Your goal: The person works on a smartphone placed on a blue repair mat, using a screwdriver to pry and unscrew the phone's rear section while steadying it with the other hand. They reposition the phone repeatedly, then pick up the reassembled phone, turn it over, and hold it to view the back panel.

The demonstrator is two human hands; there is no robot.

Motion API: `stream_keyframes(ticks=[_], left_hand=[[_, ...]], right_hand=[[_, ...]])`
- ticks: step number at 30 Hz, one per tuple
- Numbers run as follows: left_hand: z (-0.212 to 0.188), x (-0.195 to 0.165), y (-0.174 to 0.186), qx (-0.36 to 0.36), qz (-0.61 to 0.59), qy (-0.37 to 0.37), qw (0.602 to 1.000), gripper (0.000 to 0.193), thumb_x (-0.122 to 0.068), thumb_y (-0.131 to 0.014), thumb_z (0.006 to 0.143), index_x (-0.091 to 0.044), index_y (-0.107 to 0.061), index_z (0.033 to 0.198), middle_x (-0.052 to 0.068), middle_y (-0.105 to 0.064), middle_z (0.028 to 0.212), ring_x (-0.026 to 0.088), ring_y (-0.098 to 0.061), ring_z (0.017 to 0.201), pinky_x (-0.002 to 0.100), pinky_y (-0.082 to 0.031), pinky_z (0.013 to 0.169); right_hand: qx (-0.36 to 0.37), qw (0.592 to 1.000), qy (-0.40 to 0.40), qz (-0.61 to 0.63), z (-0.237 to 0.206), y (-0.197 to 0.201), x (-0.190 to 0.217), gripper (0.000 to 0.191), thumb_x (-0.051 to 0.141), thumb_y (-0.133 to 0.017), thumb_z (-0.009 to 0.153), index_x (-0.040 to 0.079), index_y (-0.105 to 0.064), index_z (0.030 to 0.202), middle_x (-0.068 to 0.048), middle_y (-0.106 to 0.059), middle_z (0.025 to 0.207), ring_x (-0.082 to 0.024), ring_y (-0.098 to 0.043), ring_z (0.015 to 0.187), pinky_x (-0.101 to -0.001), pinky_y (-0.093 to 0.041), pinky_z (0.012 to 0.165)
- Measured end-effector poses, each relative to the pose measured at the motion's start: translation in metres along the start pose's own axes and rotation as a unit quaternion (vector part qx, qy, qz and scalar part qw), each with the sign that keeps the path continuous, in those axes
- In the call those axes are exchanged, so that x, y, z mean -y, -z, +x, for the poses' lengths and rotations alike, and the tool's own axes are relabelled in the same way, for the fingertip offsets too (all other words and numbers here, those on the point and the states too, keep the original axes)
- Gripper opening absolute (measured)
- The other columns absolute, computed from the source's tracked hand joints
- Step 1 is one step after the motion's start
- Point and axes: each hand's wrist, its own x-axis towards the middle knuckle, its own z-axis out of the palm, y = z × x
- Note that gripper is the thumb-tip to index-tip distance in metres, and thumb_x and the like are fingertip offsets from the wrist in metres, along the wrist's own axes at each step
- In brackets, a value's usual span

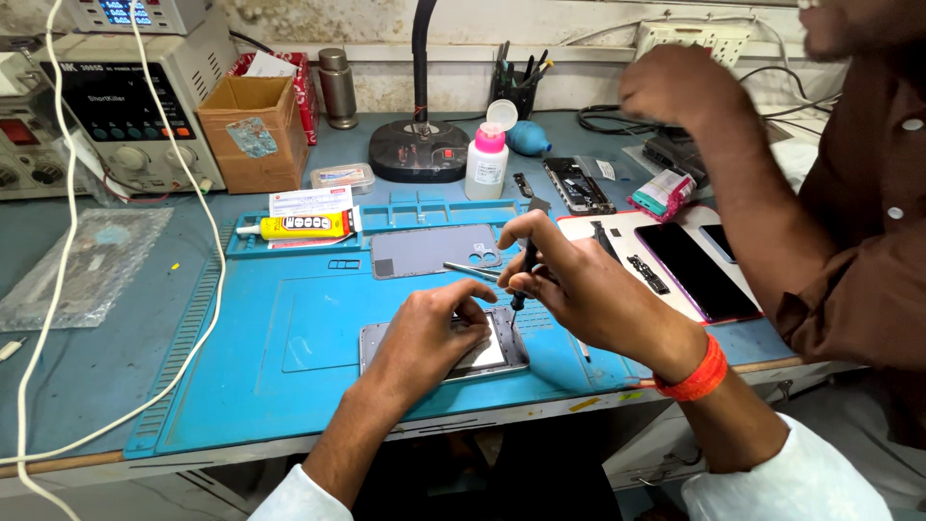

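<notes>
An opened phone (487,359) lies flat on the blue repair mat (289,338) near the table's front edge. My left hand (424,338) rests on it, fingers curled over its upper part and pressing it down. My right hand (579,285) grips a thin black screwdriver (527,262) held almost upright, its tip touching the phone's top right corner. Behind the hands lies a grey phone back cover (429,251) with a camera cut-out, and tweezers (471,271) lie beside it.
A yellow glue tube (294,227) lies at the mat's back. Behind stand a white bottle with pink cap (487,154), a lamp base (420,150), a cardboard box (249,130) and bench instruments (125,106). On the right another person in brown raises a hand (675,87) over dark phones (694,270).
</notes>
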Motion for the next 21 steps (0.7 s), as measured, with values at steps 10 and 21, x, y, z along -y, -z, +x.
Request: stream_keyframes(ticks=[10,21], left_hand=[[-0.002,0.002,0.000,-0.044,-0.066,0.013,0.997,0.034,-0.006,-0.077,0.080,-0.008,-0.071,0.113,0.006,-0.079,0.083,0.014,-0.077,0.078,0.031,-0.060,0.075],[-0.003,0.000,0.001,-0.054,-0.086,0.031,0.994,0.033,-0.007,-0.077,0.081,-0.009,-0.071,0.112,0.006,-0.080,0.083,0.012,-0.077,0.079,0.032,-0.060,0.071]], right_hand=[[-0.109,0.988,-0.043,0.103,-0.008,-0.008,-0.008,0.041,0.002,-0.063,0.098,0.006,-0.036,0.128,-0.012,-0.078,0.103,-0.019,-0.080,0.092,-0.0310,-0.065,0.079],[-0.057,0.977,0.030,0.205,-0.014,-0.007,-0.027,0.040,-0.001,-0.055,0.101,0.005,-0.032,0.133,-0.014,-0.068,0.127,-0.023,-0.071,0.115,-0.0360,-0.060,0.096]])
